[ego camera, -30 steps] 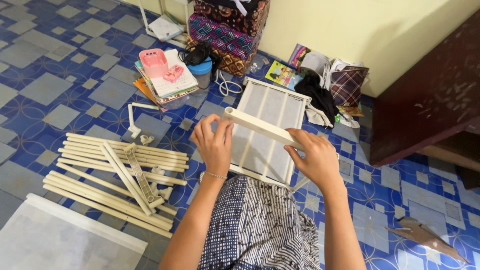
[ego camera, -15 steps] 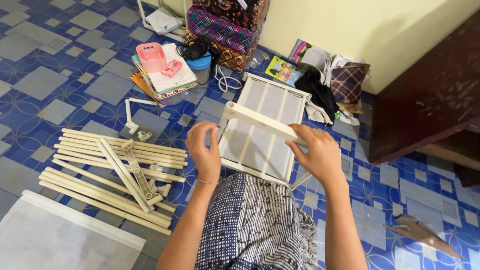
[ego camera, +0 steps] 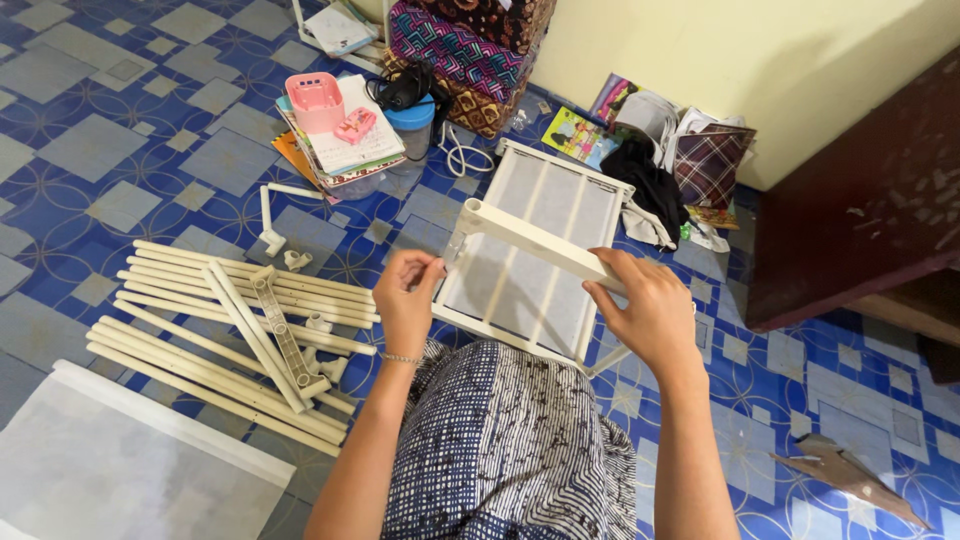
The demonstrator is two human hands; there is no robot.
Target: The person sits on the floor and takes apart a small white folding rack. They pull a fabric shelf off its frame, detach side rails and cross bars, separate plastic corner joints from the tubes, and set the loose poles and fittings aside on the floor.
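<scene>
A cream plastic shelf panel with a grey mesh sheet stands tilted on the blue tiled floor in front of my knee. Its raised near side bar runs from a round socket end at upper left toward my right hand, which grips that bar. My left hand sits at the panel's left edge, below the socket end, fingers curled and pinching something too small to make out. My patterned skirt covers the lower middle of the view.
A pile of cream tubes and connectors lies on the floor at left. Another mesh shelf panel is at lower left. Books with pink items, stacked cushions, bags and dark wooden furniture line the wall.
My left hand has let go of the bar's socket end and dropped to the panel's left edge. The right hand keeps its hold on the bar; the view shifted slightly.
</scene>
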